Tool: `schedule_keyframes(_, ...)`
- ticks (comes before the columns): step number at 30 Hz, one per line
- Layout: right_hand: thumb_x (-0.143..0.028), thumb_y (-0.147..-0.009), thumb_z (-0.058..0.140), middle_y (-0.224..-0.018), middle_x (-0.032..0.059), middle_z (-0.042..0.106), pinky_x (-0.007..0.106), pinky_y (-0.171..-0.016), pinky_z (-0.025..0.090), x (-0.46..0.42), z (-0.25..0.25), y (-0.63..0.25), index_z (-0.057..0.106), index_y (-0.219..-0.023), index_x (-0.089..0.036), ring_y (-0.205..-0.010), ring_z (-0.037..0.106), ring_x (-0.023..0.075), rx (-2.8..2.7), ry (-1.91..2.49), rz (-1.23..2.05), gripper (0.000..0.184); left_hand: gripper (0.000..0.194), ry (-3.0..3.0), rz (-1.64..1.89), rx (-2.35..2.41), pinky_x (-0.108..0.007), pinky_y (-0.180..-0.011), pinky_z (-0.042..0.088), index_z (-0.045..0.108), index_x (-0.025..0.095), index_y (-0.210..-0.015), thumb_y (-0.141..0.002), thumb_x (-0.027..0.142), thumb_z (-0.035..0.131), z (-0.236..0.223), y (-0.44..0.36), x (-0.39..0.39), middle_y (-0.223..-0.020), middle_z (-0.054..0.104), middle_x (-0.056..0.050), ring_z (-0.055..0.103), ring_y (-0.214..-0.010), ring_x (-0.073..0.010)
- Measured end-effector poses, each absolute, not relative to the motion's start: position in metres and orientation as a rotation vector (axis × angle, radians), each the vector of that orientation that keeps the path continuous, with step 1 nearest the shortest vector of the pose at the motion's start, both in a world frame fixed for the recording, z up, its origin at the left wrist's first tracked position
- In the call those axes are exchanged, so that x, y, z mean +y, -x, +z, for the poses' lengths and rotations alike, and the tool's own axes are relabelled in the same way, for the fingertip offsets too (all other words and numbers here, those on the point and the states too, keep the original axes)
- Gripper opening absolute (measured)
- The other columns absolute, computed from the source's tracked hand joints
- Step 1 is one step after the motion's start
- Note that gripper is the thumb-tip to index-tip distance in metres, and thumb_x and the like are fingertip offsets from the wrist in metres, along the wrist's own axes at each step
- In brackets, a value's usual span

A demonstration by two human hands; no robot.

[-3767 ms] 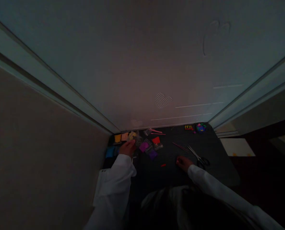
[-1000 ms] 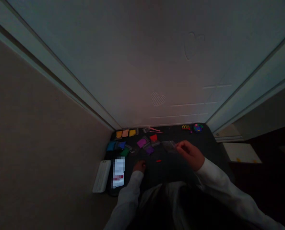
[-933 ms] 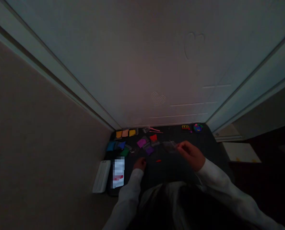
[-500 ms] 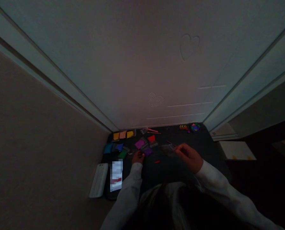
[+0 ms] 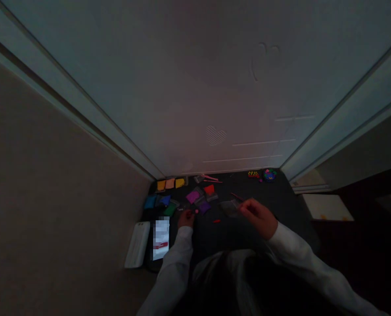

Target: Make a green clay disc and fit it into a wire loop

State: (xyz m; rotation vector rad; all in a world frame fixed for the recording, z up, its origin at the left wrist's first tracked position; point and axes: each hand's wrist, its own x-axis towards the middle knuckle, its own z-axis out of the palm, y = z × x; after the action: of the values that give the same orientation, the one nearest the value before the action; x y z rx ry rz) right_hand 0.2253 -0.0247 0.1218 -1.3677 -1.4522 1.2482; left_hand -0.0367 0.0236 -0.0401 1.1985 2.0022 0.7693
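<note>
The scene is very dark. My right hand [image 5: 259, 215] is raised over the black mat [image 5: 281, 206] with its fingers pinched on a small clear bag [image 5: 231, 206]. Down on the mat, my left hand [image 5: 185, 218] pinches something tiny and pink at its fingertips. It is just below a purple bead bag [image 5: 204, 206] and a magenta bag [image 5: 193, 196]. A red bag [image 5: 209, 189] lies behind them. A small red piece [image 5: 217, 220] sits between my hands.
Orange, peach and yellow bags [image 5: 170, 183] line the mat's back left; blue and green bags [image 5: 159, 202] lie nearer. A white tray [image 5: 136, 244] and a paper [image 5: 161, 238] sit at the left edge. Coloured pieces [image 5: 268, 174] lie back right. A pale door [image 5: 215, 87] rises behind.
My left hand slid forward from the mat's near edge up to the purple bag. My right hand stayed raised with the clear bag, drifting slightly lower.
</note>
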Motion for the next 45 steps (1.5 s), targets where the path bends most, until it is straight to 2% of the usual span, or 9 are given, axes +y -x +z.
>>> schedule_keyframes(4,-0.041,-0.073,0.046,-0.072,0.0014,0.053,0.026,-0.06,0.039,-0.024,0.12,-0.224,0.047,-0.073,-0.019,-0.065,0.048,0.0121,-1.405,1.405,1.214,0.022,0.018,-1.256,0.875,1.913,-0.031,-0.072,0.044,0.052,0.014,-0.086,-0.073,0.024,0.045,0.006,0.009,0.023,-0.084,0.059,-0.007,0.056,-0.08,-0.0161)
schedule_keyframes(8,-0.04,-0.072,0.048,-0.079,0.0031,0.056,0.028,-0.065,0.04,-0.023,0.121,-0.221,0.047,-0.07,-0.019,-0.07,0.05,0.0132,-1.355,1.387,1.206,0.021,0.025,-1.543,0.927,1.599,-0.03,-0.074,0.044,0.053,0.016,-0.091,-0.073,0.033,0.045,0.075,-0.027,0.01,-0.086,0.06,-0.005,0.056,-0.081,-0.015)
schedule_keyframes(11,-0.038,-0.072,0.049,-0.079,0.0031,0.056,0.028,-0.065,0.041,-0.024,0.124,-0.219,0.047,-0.071,-0.018,-0.069,0.051,0.0123,-1.306,1.301,1.314,0.021,0.042,-2.096,0.921,1.404,-0.039,-0.092,0.029,0.048,0.021,-0.107,-0.068,0.035,0.053,0.12,-0.043,-0.002,-0.112,0.051,-0.006,0.041,-0.107,-0.0206)
schedule_keyframes(14,-0.039,-0.072,0.05,-0.073,0.0017,0.056,0.027,-0.062,0.041,-0.026,0.127,-0.217,0.046,-0.07,-0.018,-0.064,0.051,0.011,-1.229,1.242,1.423,0.022,0.066,-2.334,0.81,1.379,-0.045,-0.096,0.017,0.039,0.02,-0.117,-0.059,0.044,0.059,0.143,-0.05,-0.011,-0.119,0.046,-0.008,0.034,-0.113,-0.0249)
schedule_keyframes(18,-0.042,-0.071,0.051,-0.069,0.0008,0.056,0.028,-0.063,0.043,-0.029,0.13,-0.213,0.046,-0.072,-0.018,-0.065,0.054,0.0127,-1.126,1.242,1.483,0.025,0.065,-2.399,0.757,1.439,-0.048,-0.097,0.008,0.041,0.018,-0.116,-0.061,0.05,0.055,0.148,-0.056,-0.018,-0.115,0.05,-0.009,0.037,-0.11,-0.0268)
schedule_keyframes(24,-0.04,-0.072,0.051,-0.07,0.0018,0.056,0.027,-0.063,0.042,-0.032,0.134,-0.206,0.047,-0.072,-0.017,-0.067,0.053,0.0127,-1.168,1.263,1.444,0.023,0.059,-2.403,0.804,1.516,-0.049,-0.097,0.005,0.044,0.017,-0.113,-0.064,0.05,0.052,0.149,-0.06,-0.024,-0.108,0.055,-0.009,0.042,-0.106,-0.0257)
schedule_keyframes(31,-0.039,-0.072,0.05,-0.064,-0.0006,0.053,0.023,-0.059,0.038,-0.031,0.139,-0.208,0.05,-0.07,-0.016,-0.061,0.048,0.0095,-1.195,1.255,1.467,0.023,0.058,-2.391,0.836,1.455,-0.047,-0.098,0.012,0.042,0.016,-0.113,-0.065,0.049,0.05,0.145,-0.057,-0.024,-0.108,0.054,-0.008,0.043,-0.105,-0.0235)
schedule_keyframes(38,-0.039,-0.071,0.051,-0.061,-0.0018,0.052,0.023,-0.057,0.038,-0.031,0.146,-0.212,0.052,-0.071,-0.016,-0.058,0.047,0.0086,-1.215,1.211,1.548,0.023,0.067,-2.328,0.893,1.171,-0.039,-0.092,0.031,0.037,0.015,-0.116,-0.061,0.048,0.057,0.138,-0.046,-0.023,-0.113,0.049,-0.011,0.04,-0.108,-0.0222)
schedule_keyframes(45,-0.032,-0.069,0.053,-0.069,0.0006,0.058,0.024,-0.062,0.041,-0.031,0.154,-0.214,0.055,-0.075,-0.016,-0.065,0.052,0.0108,-1.405,1.291,1.472,0.017,0.065,-2.312,0.837,1.145,-0.041,-0.094,0.029,0.036,0.017,-0.118,-0.063,0.045,0.056,0.139,-0.043,-0.022,-0.116,0.047,-0.009,0.036,-0.111,-0.0228)
